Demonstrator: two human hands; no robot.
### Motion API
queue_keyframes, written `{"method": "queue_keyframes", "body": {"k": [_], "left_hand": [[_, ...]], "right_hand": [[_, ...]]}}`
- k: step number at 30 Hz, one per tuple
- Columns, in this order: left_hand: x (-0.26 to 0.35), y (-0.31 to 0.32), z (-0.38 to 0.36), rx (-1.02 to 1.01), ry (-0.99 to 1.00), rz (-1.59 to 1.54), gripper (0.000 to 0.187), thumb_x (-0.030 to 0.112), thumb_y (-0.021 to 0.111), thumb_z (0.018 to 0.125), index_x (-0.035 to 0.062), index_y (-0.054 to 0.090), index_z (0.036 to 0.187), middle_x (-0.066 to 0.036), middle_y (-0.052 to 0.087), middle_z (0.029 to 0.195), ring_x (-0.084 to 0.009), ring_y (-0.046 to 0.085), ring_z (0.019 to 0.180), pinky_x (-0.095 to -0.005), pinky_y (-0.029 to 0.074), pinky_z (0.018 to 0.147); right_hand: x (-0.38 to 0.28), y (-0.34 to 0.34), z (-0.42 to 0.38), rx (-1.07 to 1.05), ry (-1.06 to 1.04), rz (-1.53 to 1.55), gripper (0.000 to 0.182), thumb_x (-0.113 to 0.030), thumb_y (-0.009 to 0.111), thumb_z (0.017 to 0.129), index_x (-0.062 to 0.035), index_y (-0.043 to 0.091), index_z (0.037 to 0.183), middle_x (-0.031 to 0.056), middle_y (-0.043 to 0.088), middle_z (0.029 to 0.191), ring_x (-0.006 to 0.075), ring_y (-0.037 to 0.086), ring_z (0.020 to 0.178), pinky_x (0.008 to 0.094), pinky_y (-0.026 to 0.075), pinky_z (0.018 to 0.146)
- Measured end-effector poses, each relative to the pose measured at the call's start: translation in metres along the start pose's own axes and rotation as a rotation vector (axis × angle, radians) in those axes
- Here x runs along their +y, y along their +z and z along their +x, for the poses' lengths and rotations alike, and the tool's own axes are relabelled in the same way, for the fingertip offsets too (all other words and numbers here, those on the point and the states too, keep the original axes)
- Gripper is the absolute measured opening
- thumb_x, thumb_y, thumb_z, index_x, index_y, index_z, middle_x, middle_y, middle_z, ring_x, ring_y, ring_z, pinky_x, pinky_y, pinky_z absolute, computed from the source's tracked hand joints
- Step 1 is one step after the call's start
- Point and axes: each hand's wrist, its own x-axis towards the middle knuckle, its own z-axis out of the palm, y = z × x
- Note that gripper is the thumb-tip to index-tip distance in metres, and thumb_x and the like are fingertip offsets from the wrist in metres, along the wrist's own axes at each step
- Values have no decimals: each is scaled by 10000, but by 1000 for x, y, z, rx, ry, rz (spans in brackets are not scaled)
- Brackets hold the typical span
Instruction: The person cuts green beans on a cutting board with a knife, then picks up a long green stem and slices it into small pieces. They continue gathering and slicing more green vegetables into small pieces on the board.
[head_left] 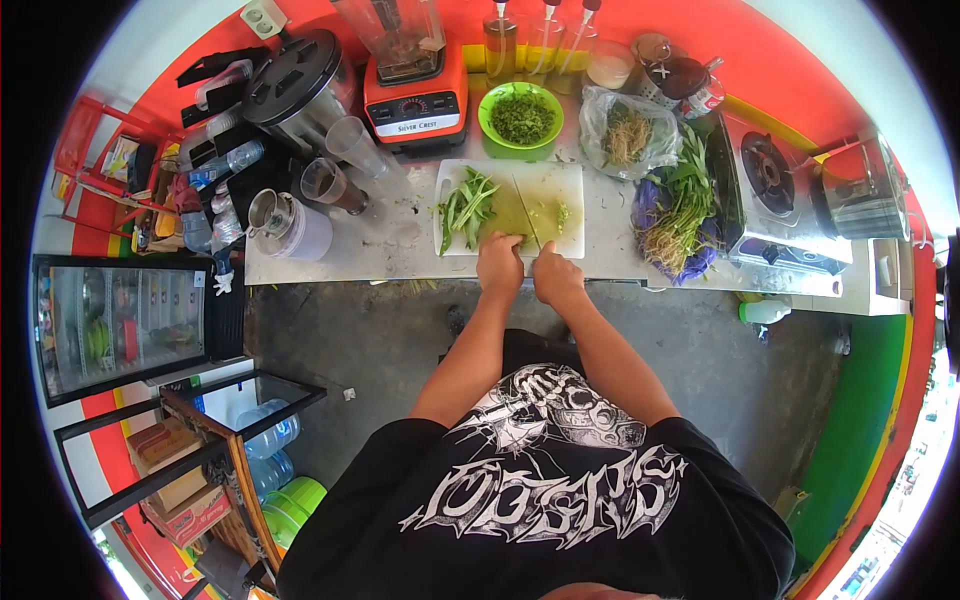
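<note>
A white cutting board [570, 190] lies at the front of the counter. My right hand [557, 275] is closed around the handle of a knife [526, 212], whose blade points away across the board. Just left of it, my left hand [500, 262] rests at the board's near edge with its fingers curled. Whatever is under those fingers is hidden. Long green leaves [467, 208] lie on the board's left side, close to my left hand. Small chopped pale-green bits [562, 214] are scattered right of the blade.
Behind the board are a green bowl [555, 136] of chopped greens and a red blender [415, 108]. To the right lie a plastic bag [628, 130] with roots, bundled leafy greens [685, 195] and a gas stove [785, 215]. Tall clear cups [335, 187] and a jug [290, 228] stand left.
</note>
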Motion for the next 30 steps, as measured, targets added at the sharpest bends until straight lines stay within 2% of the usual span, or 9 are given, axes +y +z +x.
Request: {"method": "queue_keyframes", "body": {"k": [11,14,23,29,30], "left_hand": [[-3,5,3,3,6,8,214,57,631,874,142,782,998,-71,678,1022,-327,632,1028,-443,528,866],[-3,8,3,22,54,17,210,61,622,875,139,782,986,-79,679,1009,-328,635,1017,-444,529,861],[2,5,2,32,19,16,210,60,616,871,125,781,982,-77,678,1016,-328,636,1009,-444,533,859],[9,6,1,27,-28,10,224,60,605,874,127,777,1001,-74,668,1041,-321,624,1045,-442,531,880],[8,7,1,26,-21,17,230,61,598,880,126,774,1011,-76,666,1047,-321,621,1052,-445,530,881]], "right_hand": [[-2,2,1,0,-18,-45,319,-193,506,989,12,444,1225,267,696,1142,397,684,1092,481,533,937],[-1,3,14,51,-30,38,323,-175,516,974,16,445,1224,269,695,1144,401,682,1094,483,531,941],[-2,5,-3,21,-53,-33,318,-159,515,978,27,434,1223,269,698,1132,406,686,1084,491,534,936],[-2,0,9,41,-67,-9,336,-204,520,988,28,439,1218,282,694,1122,414,688,1074,492,539,927],[-3,-3,7,38,-55,-22,336,-167,551,965,24,448,1221,263,699,1133,395,694,1078,474,548,923]]}}
